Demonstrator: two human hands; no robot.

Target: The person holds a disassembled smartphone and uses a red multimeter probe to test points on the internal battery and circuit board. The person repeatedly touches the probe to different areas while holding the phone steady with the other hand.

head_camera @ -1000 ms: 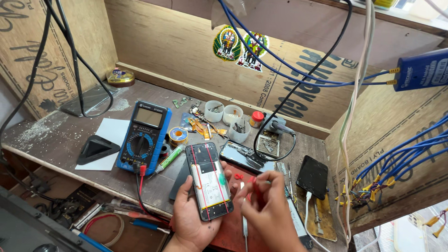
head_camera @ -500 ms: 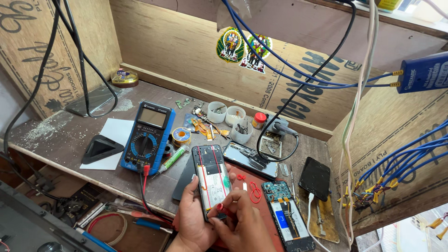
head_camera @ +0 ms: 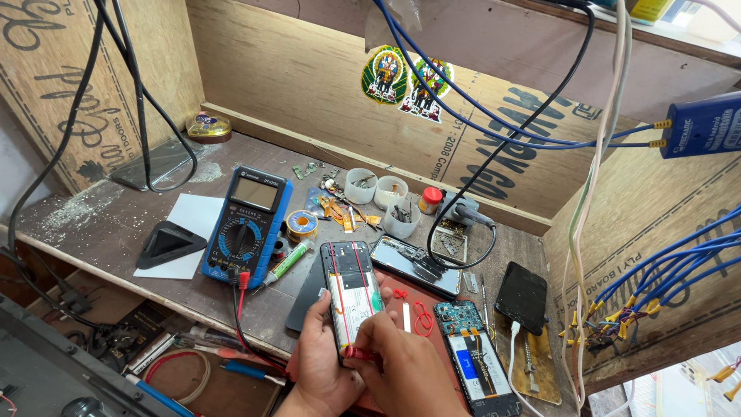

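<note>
My left hand (head_camera: 318,363) holds an opened phone (head_camera: 351,297) upright, its back off and the white battery showing, with red rubber bands stretched along it. My right hand (head_camera: 397,363) pinches the red band at the phone's lower edge. Just right of my hands a second opened phone (head_camera: 472,357) lies on the red mat (head_camera: 417,297), its circuit board and blue-labelled battery exposed. Loose red bands (head_camera: 421,316) lie on the mat between the two phones.
A blue multimeter (head_camera: 248,224) with red and black leads lies to the left, beside a black triangular stand (head_camera: 170,242) on white paper. Small white cups (head_camera: 382,197), a solder reel (head_camera: 301,225), a dark phone (head_camera: 522,296) and hanging blue and black cables (head_camera: 494,116) crowd the wooden bench.
My right hand moved left from beside the phone onto its lower end and pinched the red band. The second opened phone came into view on the mat.
</note>
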